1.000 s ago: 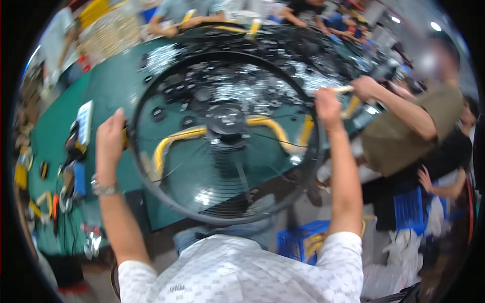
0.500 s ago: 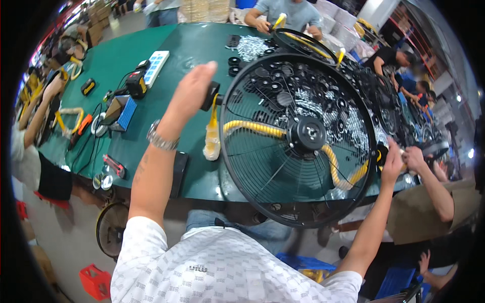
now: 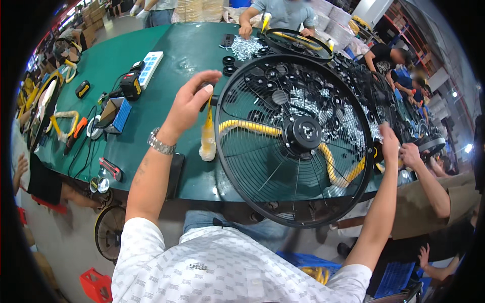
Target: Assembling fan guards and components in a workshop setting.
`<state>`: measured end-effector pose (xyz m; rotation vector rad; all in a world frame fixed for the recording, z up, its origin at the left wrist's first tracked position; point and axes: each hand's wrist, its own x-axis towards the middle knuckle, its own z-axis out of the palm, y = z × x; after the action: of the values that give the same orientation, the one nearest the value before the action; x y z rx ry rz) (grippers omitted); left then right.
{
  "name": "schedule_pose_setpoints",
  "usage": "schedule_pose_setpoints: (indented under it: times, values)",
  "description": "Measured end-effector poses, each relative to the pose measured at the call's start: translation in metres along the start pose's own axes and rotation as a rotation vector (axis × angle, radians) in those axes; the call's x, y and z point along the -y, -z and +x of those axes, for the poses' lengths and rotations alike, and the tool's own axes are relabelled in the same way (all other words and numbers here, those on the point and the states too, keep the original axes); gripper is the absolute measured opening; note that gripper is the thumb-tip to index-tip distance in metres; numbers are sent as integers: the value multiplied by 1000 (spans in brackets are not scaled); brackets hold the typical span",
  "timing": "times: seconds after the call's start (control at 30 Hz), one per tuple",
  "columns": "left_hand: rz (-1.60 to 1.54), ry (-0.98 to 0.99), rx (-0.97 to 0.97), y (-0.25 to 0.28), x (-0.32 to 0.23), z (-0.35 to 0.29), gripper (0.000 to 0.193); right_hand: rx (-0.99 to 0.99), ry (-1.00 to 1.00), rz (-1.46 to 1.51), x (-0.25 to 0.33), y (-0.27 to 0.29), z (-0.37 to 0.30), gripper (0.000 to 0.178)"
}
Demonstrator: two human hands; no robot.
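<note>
A round black fan with a wire grille (image 3: 262, 182) stands tilted on the green table's near edge, its dark hub (image 3: 302, 134) at the centre. Behind the grille runs a yellow padded tube (image 3: 247, 124). At the fan's left rim my left hand (image 3: 191, 103) is closed around a black knob, mostly covered by the fingers. Below that knob hangs a yellow strip with a whitish, plastic-wrapped end (image 3: 207, 146). My right hand (image 3: 389, 145) is at the opposite rim, beside a yellow and black fitting (image 3: 377, 151); its fingers point up and are smeared, so their grip is unclear.
Silver screws (image 3: 246, 48) and black round parts (image 3: 229, 60) lie beyond the fan. To the left are a power strip (image 3: 151, 69), a cordless drill (image 3: 130, 86), a blue box (image 3: 119, 115) and a red cutter (image 3: 111, 169). A co-worker's hand (image 3: 410, 155) is close to my right hand.
The fan has shifted slightly left with my hands. My left fingers have curled over the knob, and my right hand has risen a little. The co-worker opposite has reached into the screws.
</note>
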<state>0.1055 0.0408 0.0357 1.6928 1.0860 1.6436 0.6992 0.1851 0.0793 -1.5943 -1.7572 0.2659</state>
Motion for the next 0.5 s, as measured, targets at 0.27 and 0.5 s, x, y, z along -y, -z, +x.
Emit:
schedule_pose_setpoints:
  times: [0.27, 0.5]
  values:
    - [345, 384, 11, 2, -12, 21, 46, -71, 444, -60, -13, -4, -58, 36]
    - [150, 277, -41, 4, 12, 17, 46, 538, -342, -250, 3, 7, 14, 41]
